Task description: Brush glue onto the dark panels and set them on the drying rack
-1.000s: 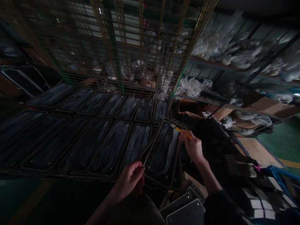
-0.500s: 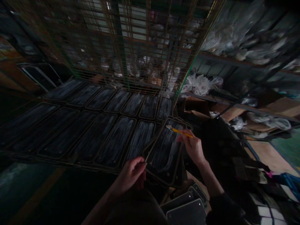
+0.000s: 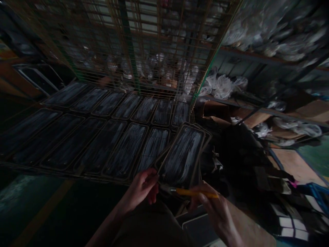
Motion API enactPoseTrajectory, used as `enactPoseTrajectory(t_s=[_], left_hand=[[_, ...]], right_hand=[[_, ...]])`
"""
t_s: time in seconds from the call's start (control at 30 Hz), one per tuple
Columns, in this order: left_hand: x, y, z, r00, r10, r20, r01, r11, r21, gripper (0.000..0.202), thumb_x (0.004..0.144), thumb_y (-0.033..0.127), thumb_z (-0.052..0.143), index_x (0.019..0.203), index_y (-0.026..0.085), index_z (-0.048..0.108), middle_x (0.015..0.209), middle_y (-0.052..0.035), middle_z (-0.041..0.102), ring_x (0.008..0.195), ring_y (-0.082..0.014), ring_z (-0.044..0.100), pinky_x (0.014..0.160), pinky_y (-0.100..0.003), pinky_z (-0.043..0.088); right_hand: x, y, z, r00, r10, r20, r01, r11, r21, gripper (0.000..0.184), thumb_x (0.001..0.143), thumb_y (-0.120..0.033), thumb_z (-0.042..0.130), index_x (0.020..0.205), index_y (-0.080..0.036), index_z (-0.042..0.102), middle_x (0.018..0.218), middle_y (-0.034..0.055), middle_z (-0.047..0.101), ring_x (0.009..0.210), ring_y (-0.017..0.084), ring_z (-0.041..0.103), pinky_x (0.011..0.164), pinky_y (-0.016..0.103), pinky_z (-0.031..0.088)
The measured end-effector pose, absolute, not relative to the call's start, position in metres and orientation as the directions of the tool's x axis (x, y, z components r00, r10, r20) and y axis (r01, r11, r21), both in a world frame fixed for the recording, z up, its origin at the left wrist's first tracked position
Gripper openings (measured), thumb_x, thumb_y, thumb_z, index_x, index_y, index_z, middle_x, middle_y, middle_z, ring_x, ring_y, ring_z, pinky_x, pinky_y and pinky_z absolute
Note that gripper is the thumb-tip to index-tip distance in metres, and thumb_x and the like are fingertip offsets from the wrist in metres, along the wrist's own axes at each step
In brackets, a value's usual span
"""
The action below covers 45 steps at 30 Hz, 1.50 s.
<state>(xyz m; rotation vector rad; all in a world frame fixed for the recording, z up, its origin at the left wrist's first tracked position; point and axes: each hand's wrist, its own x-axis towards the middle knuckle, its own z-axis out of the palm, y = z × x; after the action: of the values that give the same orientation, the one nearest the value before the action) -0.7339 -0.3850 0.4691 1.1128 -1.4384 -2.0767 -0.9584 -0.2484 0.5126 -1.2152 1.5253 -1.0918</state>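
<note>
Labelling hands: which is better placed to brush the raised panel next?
Probably right: right hand holds the brush at the lower edge of the panel; left hand grips its corner.

Black panel (image 3: 182,156), streaked with white brush marks, rimmed in dull tan. Brush (image 3: 195,193) with yellow handle. Rows (image 3: 102,144) of like panels: black, white streaks, tan edges. Rust-gold wire rack (image 3: 159,41) with green post (image 3: 128,44). Dark green floor (image 3: 20,206), one yellow stripe (image 3: 41,216). Whitish clear bags (image 3: 223,85). Brown cardboard (image 3: 253,118).

Panels (image 3: 123,149) on wire rack (image 3: 159,41); shelves (image 3: 257,56) to rt.
</note>
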Motion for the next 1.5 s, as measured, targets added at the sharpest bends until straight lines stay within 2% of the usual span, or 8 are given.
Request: enactPoseTrajectory(t_s=[0.13,0.33,0.53,0.77,1.0,1.2,1.37,1.5], left_hand=[[-0.734,-0.386,0.466,-0.629,-0.677,-0.383,-0.143,-0.383,0.913,0.032,0.088,0.049,0.054,0.087,0.018,0.047,0.056,0.0042,0.058,0.038,-0.0108,0.057,0.034,-0.017,0.041],[-0.733,-0.388,0.468,-0.627,-0.673,-0.393,-0.166,-0.378,0.911,0.033,0.087,0.050,0.056,0.087,0.018,0.046,0.056,0.0041,0.059,0.038,-0.0113,0.057,0.033,-0.017,0.042],[-0.731,-0.388,0.467,-0.626,-0.680,-0.383,-0.178,-0.353,0.919,0.031,0.089,0.048,0.054,0.089,0.017,0.047,0.057,0.0040,0.059,0.038,-0.0110,0.057,0.034,-0.017,0.042],[-0.733,-0.389,0.475,-0.638,-0.676,-0.369,-0.198,-0.319,0.927,0.031,0.091,0.047,0.052,0.083,0.018,0.046,0.058,0.0033,0.059,0.039,-0.0102,0.057,0.034,-0.017,0.041],[-0.738,-0.378,0.472,-0.569,-0.726,-0.386,-0.131,-0.384,0.914,0.029,0.090,0.045,0.054,0.087,0.017,0.048,0.054,0.0046,0.058,0.038,-0.0109,0.056,0.034,-0.018,0.041],[-0.741,-0.376,0.475,-0.560,-0.716,-0.417,-0.134,-0.418,0.898,0.032,0.087,0.048,0.057,0.084,0.017,0.049,0.054,0.0032,0.058,0.039,-0.0116,0.057,0.035,-0.018,0.041],[-0.745,-0.375,0.482,-0.522,-0.756,-0.395,-0.148,-0.376,0.915,0.035,0.085,0.051,0.060,0.087,0.017,0.050,0.054,0.0030,0.059,0.041,-0.0126,0.058,0.038,-0.020,0.044],[-0.750,-0.373,0.482,-0.534,-0.754,-0.382,-0.128,-0.375,0.918,0.038,0.080,0.051,0.065,0.088,0.017,0.051,0.058,0.0017,0.061,0.045,-0.0143,0.062,0.040,-0.021,0.046]], right_hand=[[-0.979,-0.255,0.506,-0.309,-0.948,-0.076,-0.175,0.136,-0.975,0.026,0.098,-0.039,0.046,0.111,-0.018,0.057,0.072,0.0021,0.065,0.065,0.019,0.065,0.065,0.030,0.054],[-1.009,-0.275,0.507,-0.547,-0.819,0.173,-0.322,0.015,-0.947,0.030,0.097,-0.043,0.049,0.110,-0.018,0.059,0.075,0.0035,0.067,0.069,0.021,0.067,0.070,0.035,0.056],[-0.999,-0.274,0.507,-0.334,-0.940,0.062,-0.273,0.033,-0.961,0.026,0.097,-0.040,0.048,0.107,-0.019,0.061,0.072,0.0016,0.067,0.066,0.020,0.067,0.066,0.031,0.056],[-1.027,-0.325,0.498,-0.528,-0.800,0.284,-0.417,-0.047,-0.908,0.028,0.097,-0.042,0.049,0.105,-0.018,0.060,0.076,0.0023,0.067,0.066,0.019,0.067,0.065,0.031,0.057],[-0.999,-0.241,0.512,-0.356,-0.934,0.032,-0.423,0.131,-0.896,0.024,0.095,-0.039,0.051,0.106,-0.023,0.064,0.073,0.0010,0.066,0.067,0.018,0.065,0.062,0.026,0.054],[-0.995,-0.218,0.522,-0.455,-0.889,-0.048,-0.331,0.219,-0.918,0.028,0.094,-0.045,0.051,0.101,-0.023,0.066,0.071,0.0021,0.066,0.070,0.021,0.066,0.067,0.028,0.053],[-1.007,-0.238,0.523,-0.601,-0.792,0.108,-0.358,0.146,-0.922,0.028,0.095,-0.044,0.050,0.108,-0.022,0.061,0.073,0.0020,0.066,0.069,0.021,0.067,0.063,0.029,0.054],[-1.016,-0.271,0.508,-0.512,-0.825,0.240,-0.406,-0.014,-0.914,0.027,0.097,-0.041,0.048,0.110,-0.021,0.060,0.074,0.0027,0.066,0.067,0.020,0.066,0.065,0.031,0.056]])
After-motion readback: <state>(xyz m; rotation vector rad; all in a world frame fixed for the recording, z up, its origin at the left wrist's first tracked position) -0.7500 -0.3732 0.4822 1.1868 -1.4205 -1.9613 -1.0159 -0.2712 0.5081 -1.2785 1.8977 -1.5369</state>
